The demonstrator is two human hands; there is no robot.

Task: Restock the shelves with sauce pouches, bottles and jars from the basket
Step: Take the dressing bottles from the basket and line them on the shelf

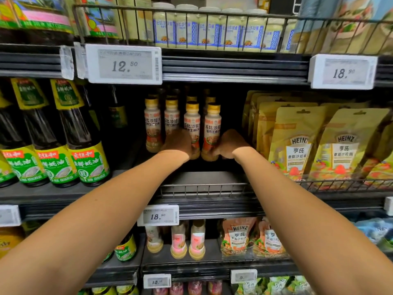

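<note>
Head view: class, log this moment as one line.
left hand: on dressing bottle | right hand: on neighbouring bottle | shelf: middle

The fingers of both the left hand [177, 141] and the right hand [230, 143] are hidden, so their grip cannot be told. The left hand covers the lower half of a dressing bottle [171, 116] behind it. Deeper bottles beyond both hands fade into shadow. Small print on the price tag [124, 63] above the left hand is unreadable. Both arms are cut off by the bottom edge.
</note>
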